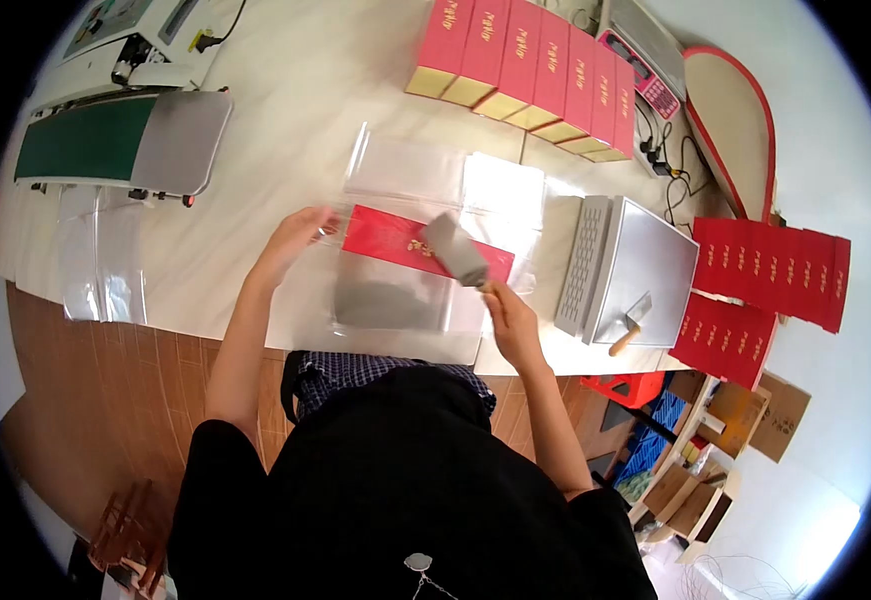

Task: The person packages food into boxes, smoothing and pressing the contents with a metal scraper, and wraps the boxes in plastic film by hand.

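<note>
A flat red box (380,233) with gold lettering lies aslant on the table, with clear plastic film (405,165) spread around it. My right hand (512,328) is closed on the handle of a scraper (453,248); its wide metal blade is over the box's middle and right part, hiding some lettering. Whether the blade touches the box I cannot tell. Near the box's left end is my left hand (300,238), beside the film edge. Its fingers are smeared by motion, so their grip is unclear.
A metal case (645,275) on the right bears a second scraper (635,328). Red boxes stand in a row (525,70) at the back, with more stacked (770,265) at far right. A machine with a green belt (85,140) is at left, near a plastic sheet (105,255).
</note>
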### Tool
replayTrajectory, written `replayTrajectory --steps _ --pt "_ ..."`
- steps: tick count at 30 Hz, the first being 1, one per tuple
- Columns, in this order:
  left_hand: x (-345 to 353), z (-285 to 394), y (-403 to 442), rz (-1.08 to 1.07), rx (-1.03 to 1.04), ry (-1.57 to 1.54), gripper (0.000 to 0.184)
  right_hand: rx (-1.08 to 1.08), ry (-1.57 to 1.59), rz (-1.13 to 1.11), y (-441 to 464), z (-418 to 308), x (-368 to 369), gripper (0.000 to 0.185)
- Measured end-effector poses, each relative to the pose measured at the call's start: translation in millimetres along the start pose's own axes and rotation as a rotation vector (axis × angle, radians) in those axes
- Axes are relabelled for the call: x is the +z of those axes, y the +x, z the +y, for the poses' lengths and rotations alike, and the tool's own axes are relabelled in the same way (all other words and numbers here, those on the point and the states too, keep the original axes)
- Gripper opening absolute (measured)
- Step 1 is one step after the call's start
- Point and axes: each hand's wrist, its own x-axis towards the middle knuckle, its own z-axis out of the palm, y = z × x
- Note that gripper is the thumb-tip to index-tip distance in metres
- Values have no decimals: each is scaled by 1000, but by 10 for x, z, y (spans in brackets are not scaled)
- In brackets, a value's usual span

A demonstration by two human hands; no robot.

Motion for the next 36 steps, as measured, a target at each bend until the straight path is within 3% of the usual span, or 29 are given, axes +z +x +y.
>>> replayTrajectory --steps 2,5,10,15,27,36 --pt "44 -18 39 -34 33 1 36 -289 40 -134 231 -88 144 20" --pt "57 -44 95 -59 75 -2 32 -418 55 -342 510 -253 284 20" --pt "42 -88 145 -43 82 -68 27 -405 -117 -455 788 -361 381 23" --pt "8 -87 181 -39 100 107 27 -348 -176 -405 940 -436 324 17" --pt "52 -95 187 -81 136 -54 22 -263 -143 -234 879 -441 237 18" --pt "26 -159 248 -35 163 79 22 -214 -154 -52 716 -284 306 15"
